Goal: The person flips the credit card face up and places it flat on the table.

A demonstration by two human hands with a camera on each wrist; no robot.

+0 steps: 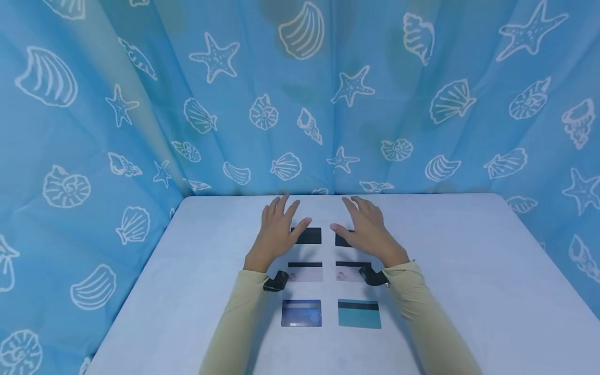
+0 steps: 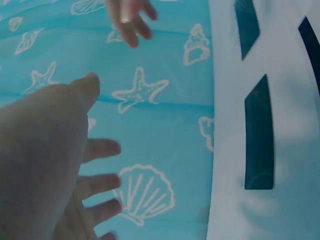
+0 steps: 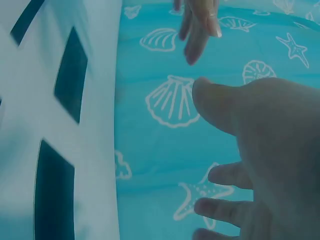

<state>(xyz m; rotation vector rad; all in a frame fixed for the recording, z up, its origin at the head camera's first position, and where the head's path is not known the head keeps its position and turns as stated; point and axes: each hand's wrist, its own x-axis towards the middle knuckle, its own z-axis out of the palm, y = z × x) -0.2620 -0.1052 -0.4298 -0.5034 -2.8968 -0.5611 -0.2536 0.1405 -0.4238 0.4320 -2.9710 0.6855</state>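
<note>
My left hand (image 1: 275,229) hovers over the far side of the white table, fingers spread and holding nothing. Its thumb overlaps a black card (image 1: 310,236) in the head view. Opposite it, my right hand (image 1: 367,229) is also spread and holds nothing, partly hiding a second black card (image 1: 343,240). Nearer lie two pale pink cards with dark stripes, the left one (image 1: 305,274) and the right one (image 1: 348,273). In the nearest row are a blue card (image 1: 301,315) and a teal card (image 1: 359,316). Both wrist views show straight, separated fingers.
The white table (image 1: 469,271) reaches back to a blue curtain (image 1: 300,88) printed with shells and starfish, which also hangs along both sides. A black wrist device sits on the left wrist (image 1: 276,281) and another on the right wrist (image 1: 373,276).
</note>
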